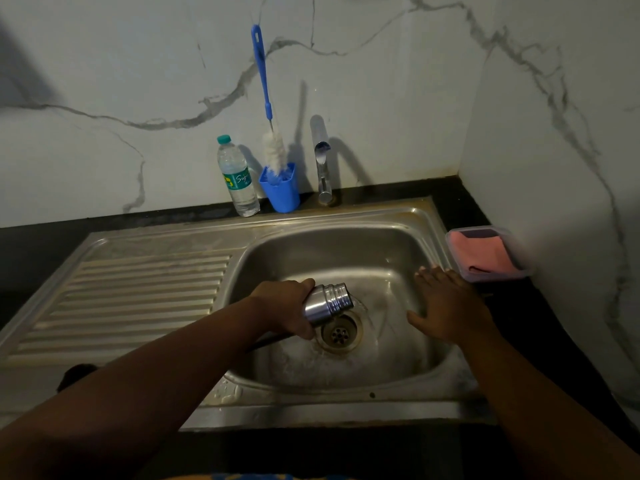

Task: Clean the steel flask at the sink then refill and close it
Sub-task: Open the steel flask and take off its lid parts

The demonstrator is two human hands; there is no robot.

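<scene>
Over the basin of one steel sink (408,237), in the head view: one steel flask (327,303), tipped with its open threaded mouth down toward the one drain (339,332), gripped around its body by the left hand (287,308). Beside it, over the right part of the basin, the right hand (450,306), fingers straight and spread, palm down, holding nothing. Water spread on the basin floor around the drain. At the back wall, one faucet (322,161); left of it, one blue holder (281,188) with one blue-handled bottle brush (268,116) standing in it; just beside, one capped plastic water bottle (237,178). On the right counter, one clear container (457,258) with one pink cloth (483,254) inside.
</scene>
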